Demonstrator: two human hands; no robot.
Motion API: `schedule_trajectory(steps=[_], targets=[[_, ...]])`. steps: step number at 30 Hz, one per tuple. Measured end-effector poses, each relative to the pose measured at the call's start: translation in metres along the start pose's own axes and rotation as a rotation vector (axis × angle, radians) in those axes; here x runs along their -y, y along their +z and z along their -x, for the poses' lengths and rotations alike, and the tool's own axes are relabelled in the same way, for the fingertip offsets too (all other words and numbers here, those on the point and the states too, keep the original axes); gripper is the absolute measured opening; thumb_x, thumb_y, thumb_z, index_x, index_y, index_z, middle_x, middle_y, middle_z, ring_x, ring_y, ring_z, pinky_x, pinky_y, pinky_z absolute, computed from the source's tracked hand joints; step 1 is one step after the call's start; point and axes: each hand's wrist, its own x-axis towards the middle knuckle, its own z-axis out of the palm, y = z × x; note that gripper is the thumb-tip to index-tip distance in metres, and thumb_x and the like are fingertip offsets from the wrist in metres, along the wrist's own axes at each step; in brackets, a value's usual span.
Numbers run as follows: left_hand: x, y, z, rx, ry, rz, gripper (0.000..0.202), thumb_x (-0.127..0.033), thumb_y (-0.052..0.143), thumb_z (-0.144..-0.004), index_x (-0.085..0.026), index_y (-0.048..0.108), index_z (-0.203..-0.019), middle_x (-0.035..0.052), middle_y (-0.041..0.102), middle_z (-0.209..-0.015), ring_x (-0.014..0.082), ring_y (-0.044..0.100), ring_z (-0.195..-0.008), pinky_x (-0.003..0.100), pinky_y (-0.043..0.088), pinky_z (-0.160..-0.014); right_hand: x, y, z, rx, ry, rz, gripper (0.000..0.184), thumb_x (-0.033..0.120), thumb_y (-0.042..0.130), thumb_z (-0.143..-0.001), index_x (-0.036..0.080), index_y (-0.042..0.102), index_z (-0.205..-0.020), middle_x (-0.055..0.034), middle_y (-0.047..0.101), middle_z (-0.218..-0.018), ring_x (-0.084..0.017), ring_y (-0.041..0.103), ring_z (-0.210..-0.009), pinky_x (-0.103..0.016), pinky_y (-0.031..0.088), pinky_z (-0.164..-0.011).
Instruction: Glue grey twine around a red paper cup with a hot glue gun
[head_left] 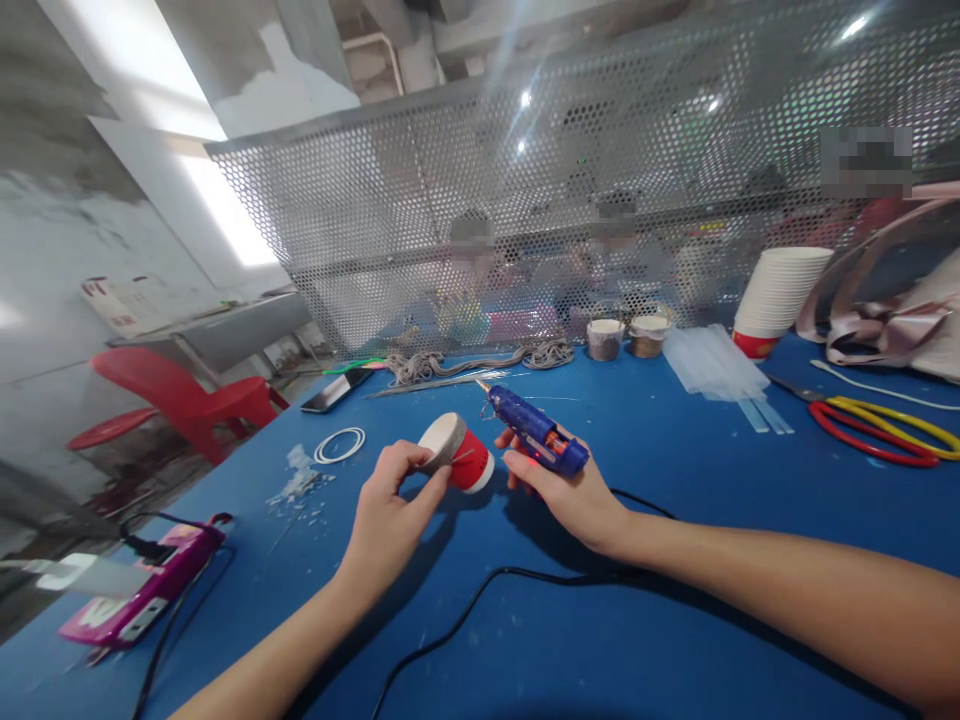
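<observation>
My left hand (390, 510) grips a small red paper cup (459, 455) lying on its side, its grey-white base turned toward me. My right hand (571, 490) is closed around a blue hot glue gun (534, 432), whose nozzle points up and left, a little above and to the right of the cup. The gun's black cord (480, 605) trails back across the blue table (675, 560) toward me.
A stack of white cups (776, 295), clear glue sticks (712, 370), yellow and red scissors (870, 425) and shiny ribbon (877, 320) lie at right. Two small wrapped cups (626, 337), coiled cord (480, 360), a phone (337, 390), a white ring (339, 445) and a pink power strip (142, 590) lie elsewhere. People sit behind the perforated metal screen (525, 200).
</observation>
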Motion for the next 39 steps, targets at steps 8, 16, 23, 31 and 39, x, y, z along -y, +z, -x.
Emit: schedule_trajectory(steps=[8,16,23,31,39], targets=[[0.013,0.000,-0.004,-0.064,-0.030,-0.032,0.011,-0.032,0.058,-0.079,-0.021,0.057,-0.075,-0.0006,0.059,-0.075,0.0168,0.057,-0.073,0.029,0.046,-0.070,0.011,-0.006,-0.007,-0.044,0.062,-0.042,0.022,0.038,0.061,-0.077,0.016,0.056,-0.076,0.0026,0.057,-0.059,-0.009,0.051,-0.049,-0.022,0.040,-0.050],[0.015,-0.002,-0.006,-0.069,-0.009,-0.046,0.013,-0.032,0.056,-0.081,-0.021,0.060,-0.078,0.0011,0.061,-0.079,0.0178,0.057,-0.076,0.031,0.045,-0.072,-0.007,-0.007,0.000,0.201,0.240,0.143,0.026,0.036,0.058,-0.078,0.017,0.052,-0.061,0.0067,0.045,-0.042,-0.006,0.039,-0.035,-0.020,0.028,-0.041],[0.013,0.000,-0.005,0.000,0.004,-0.016,0.011,-0.028,0.055,-0.081,-0.021,0.063,-0.080,0.0022,0.062,-0.082,0.0186,0.056,-0.080,0.032,0.045,-0.074,0.000,-0.004,0.004,0.221,0.266,0.181,0.026,0.036,0.059,-0.078,0.019,0.047,-0.063,0.0094,0.040,-0.038,-0.006,0.036,-0.035,-0.020,0.029,-0.041],[0.009,0.000,-0.005,0.037,-0.023,-0.024,0.011,-0.026,0.052,-0.080,-0.021,0.062,-0.078,0.0023,0.062,-0.082,0.0191,0.055,-0.080,0.031,0.045,-0.072,-0.002,-0.003,0.007,0.237,0.163,0.149,0.021,0.035,0.060,-0.078,0.019,0.049,-0.072,0.0094,0.041,-0.045,-0.007,0.036,-0.038,-0.021,0.028,-0.040],[0.009,0.001,-0.005,0.033,0.020,-0.073,0.013,-0.026,0.052,-0.082,-0.022,0.062,-0.075,0.0003,0.059,-0.077,0.0178,0.053,-0.076,0.029,0.042,-0.070,-0.005,-0.002,0.010,0.261,0.053,0.269,0.020,0.032,0.059,-0.079,0.019,0.048,-0.069,0.0060,0.043,-0.056,-0.008,0.036,-0.048,-0.023,0.031,-0.047]])
